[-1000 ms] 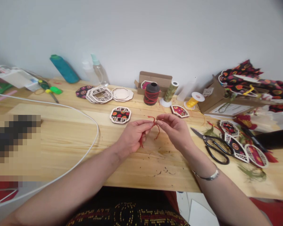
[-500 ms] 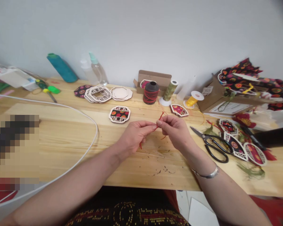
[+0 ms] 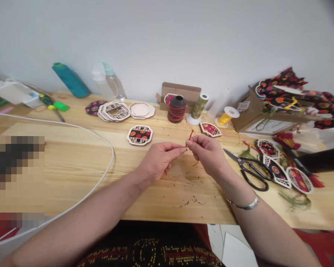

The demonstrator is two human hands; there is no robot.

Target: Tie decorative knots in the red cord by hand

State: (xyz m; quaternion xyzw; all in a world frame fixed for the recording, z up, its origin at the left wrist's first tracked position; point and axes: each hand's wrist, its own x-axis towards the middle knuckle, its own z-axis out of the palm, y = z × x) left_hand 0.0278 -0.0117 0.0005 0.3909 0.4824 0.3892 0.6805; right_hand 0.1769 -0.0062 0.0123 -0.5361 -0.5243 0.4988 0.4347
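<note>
A thin red cord [image 3: 192,135] is pinched between my two hands above the middle of the table. My left hand [image 3: 163,158] is closed on it with thumb and forefinger, and a red end hangs below the palm. Close beside it, my right hand [image 3: 206,152] pinches the same cord; one end sticks up above the fingertips and another hangs beneath. The exact form of the cord between the fingertips is too small to make out. Behind my left hand lies a patterned wooden-framed piece [image 3: 140,135]. A fan-shaped piece [image 3: 210,129] rests behind my right hand.
Black-handled scissors [image 3: 253,168] and several framed pieces lie at the right. Along the wall stand a red cord spool [image 3: 177,109], a green spool [image 3: 199,108], a yellow ribbon spool [image 3: 227,116] and a cardboard box [image 3: 243,116]. A white cable [image 3: 111,163] loops across the left.
The camera view has shifted slightly. Both hands stay close together on the red cord, with the fingertips moved a little and slightly more cord showing between them.
</note>
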